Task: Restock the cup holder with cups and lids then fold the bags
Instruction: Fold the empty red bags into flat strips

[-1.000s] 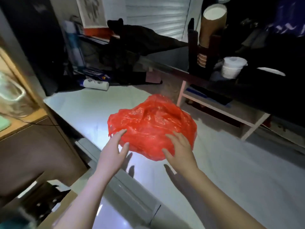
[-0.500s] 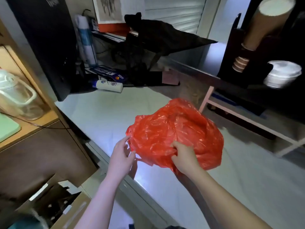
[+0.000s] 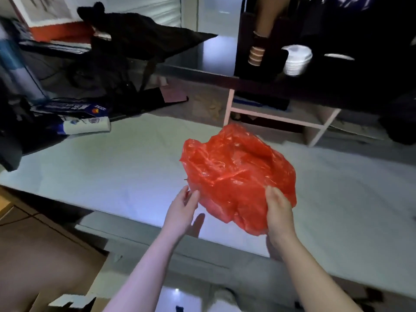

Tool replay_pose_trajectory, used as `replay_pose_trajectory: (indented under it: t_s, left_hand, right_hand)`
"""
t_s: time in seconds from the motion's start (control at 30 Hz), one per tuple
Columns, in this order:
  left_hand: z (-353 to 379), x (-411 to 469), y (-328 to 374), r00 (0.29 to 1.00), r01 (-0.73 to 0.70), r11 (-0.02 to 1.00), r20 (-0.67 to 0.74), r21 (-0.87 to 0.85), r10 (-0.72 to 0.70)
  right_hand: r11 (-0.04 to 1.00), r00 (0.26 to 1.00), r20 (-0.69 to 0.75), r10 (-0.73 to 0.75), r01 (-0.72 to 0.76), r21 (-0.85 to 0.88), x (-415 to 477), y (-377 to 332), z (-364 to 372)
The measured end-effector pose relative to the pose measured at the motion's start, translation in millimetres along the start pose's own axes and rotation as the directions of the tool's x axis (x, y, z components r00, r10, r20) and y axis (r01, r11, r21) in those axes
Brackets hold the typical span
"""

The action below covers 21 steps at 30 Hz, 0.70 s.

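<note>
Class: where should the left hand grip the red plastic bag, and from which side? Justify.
Pinch the red plastic bag at its near-left edge, coming from the left. The right hand holds the near-right edge, and the film is crumpled; an opposite grip should let the left hand pull it flat.
</note>
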<state>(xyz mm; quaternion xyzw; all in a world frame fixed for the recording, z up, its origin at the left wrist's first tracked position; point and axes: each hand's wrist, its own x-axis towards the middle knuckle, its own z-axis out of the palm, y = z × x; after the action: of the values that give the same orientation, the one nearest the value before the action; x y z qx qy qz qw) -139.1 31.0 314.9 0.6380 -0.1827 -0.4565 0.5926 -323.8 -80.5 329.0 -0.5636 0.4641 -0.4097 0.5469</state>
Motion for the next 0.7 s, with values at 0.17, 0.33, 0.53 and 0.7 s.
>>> replay_pose_trajectory:
  t_s: [0.17,0.33,0.53,0.7]
  left_hand:
    - [46,-12,-4,0.951,0.050,0.996,0.309,-0.079,-0.023]
    - [96,-19,10,0.931,-0.113,0.993,0.348,-0.018,0.113]
    - [175,-29,33,0.921,-0.382,0.899,0.162,0.215,0.353]
    - [225,-37,49,0.886,-0.464,0.876,0.068,0.130,0.459]
  right_hand:
    - [0.805,0.957,-0.100,0.272,-0.169,0.569,-22,4,-44]
    - [0.936,0.970,-0.142,0.198,-0.144,0.321,-18,-16,-68]
    - [0.973,0.981,-0.012,-0.192,0.189,-0.133,5,-46,-89]
    - [0.922,0.958,0.165,-0.235,0.273,-0.273,-2,-57,-161]
